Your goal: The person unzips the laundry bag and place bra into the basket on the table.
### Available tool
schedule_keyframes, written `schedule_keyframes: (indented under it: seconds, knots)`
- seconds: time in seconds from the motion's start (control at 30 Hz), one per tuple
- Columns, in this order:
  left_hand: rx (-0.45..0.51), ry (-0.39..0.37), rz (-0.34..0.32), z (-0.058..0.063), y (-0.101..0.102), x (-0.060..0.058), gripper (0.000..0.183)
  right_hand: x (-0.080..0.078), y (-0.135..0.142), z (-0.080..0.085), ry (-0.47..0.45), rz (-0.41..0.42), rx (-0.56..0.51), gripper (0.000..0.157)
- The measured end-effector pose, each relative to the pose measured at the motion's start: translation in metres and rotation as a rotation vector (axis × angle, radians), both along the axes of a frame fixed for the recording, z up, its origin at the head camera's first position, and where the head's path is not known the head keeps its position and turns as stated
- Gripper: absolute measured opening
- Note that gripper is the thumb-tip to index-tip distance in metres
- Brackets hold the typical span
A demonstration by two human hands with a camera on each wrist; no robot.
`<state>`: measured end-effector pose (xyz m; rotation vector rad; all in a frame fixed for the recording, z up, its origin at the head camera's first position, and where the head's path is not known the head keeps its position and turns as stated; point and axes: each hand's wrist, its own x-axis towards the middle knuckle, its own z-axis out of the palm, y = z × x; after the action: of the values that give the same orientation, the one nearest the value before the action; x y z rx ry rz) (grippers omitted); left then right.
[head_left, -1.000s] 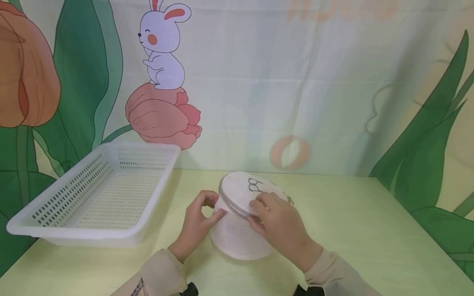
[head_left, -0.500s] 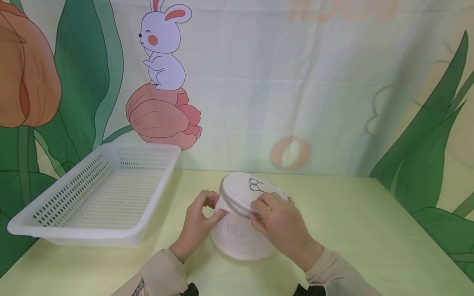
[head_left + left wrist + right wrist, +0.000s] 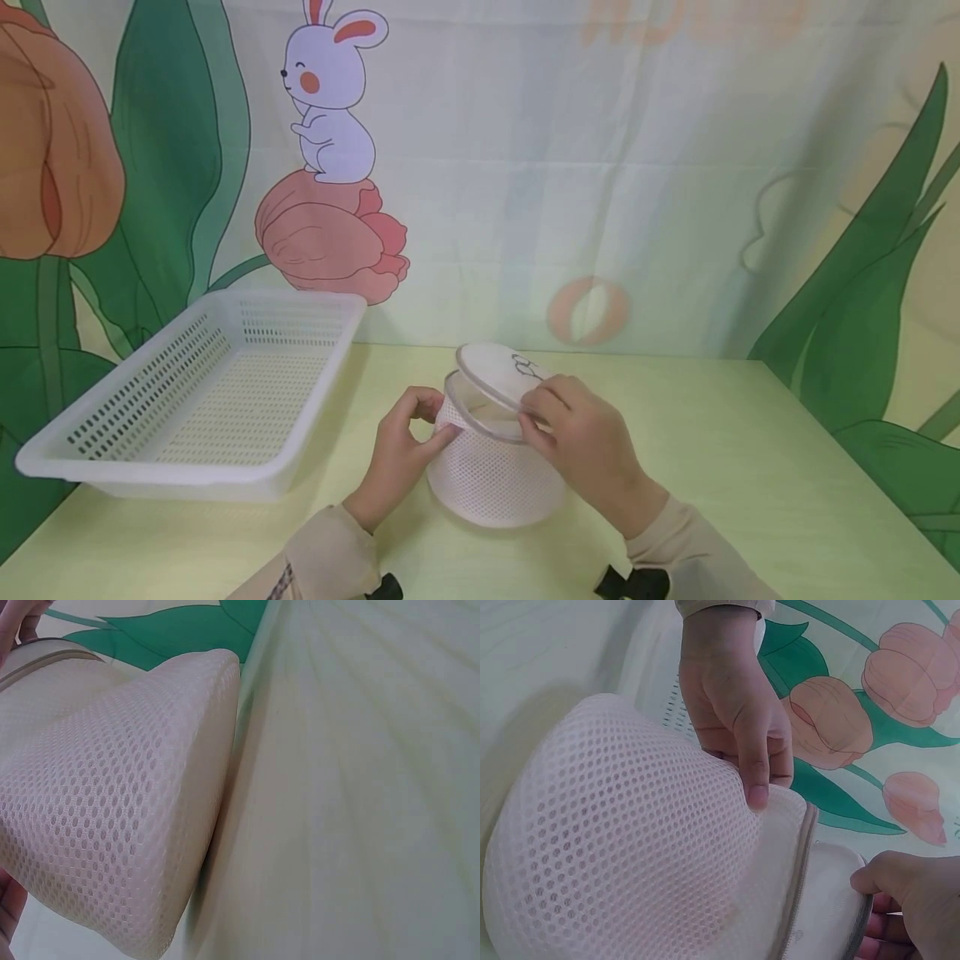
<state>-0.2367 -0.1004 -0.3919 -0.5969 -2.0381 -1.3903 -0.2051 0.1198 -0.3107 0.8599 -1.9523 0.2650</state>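
A white mesh laundry bag (image 3: 495,487), round and drum-shaped, stands on the table in the head view. Its lid (image 3: 487,367), with a dark line drawing on top, is tilted up from the rim, leaving a gap at the front. My left hand (image 3: 405,450) pinches the bag's side just below the rim. Between thumb and fingers, my right hand (image 3: 588,446) holds the lid's edge. The right wrist view shows the grey zip edging (image 3: 799,881) parted along the gap. In the left wrist view, the mesh wall (image 3: 112,787) hides most of the hands.
At the left of the table (image 3: 750,467) stands a white perforated plastic basket (image 3: 318,442). Behind the table hangs a cloth backdrop (image 3: 487,208) printed with a rabbit and tulips.
The lid, resting down on the rim before, is now lifted at the front so the bag's inside shows. My right hand has moved slightly right; my left hand stayed put.
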Motion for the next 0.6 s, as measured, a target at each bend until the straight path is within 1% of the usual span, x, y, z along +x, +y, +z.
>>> schedule_keyframes:
  seconds: [0.13, 0.3, 0.47, 0.53, 0.6]
  knots:
    - [0.005, -0.006, -0.002, 0.000, 0.000, 0.000, 0.033, -0.002, 0.005, 0.003, -0.017, 0.000, -0.041, 0.017]
    - [0.005, -0.018, -0.003, -0.001, 0.000, 0.000, 0.033, -0.005, 0.013, 0.007, -0.068, 0.008, -0.107, 0.016]
    - [0.000, -0.012, 0.007, -0.001, 0.000, 0.000, 0.033, -0.008, 0.022, 0.011, -0.113, 0.037, -0.172, 0.014]
    - [-0.003, -0.016, 0.010, 0.000, 0.000, 0.000, 0.033, -0.009, 0.025, 0.012, -0.132, 0.053, -0.194, 0.015]
    - [-0.004, -0.026, 0.014, 0.000, 0.000, 0.000, 0.034, -0.010, 0.027, 0.013, -0.146, 0.052, -0.208, 0.016]
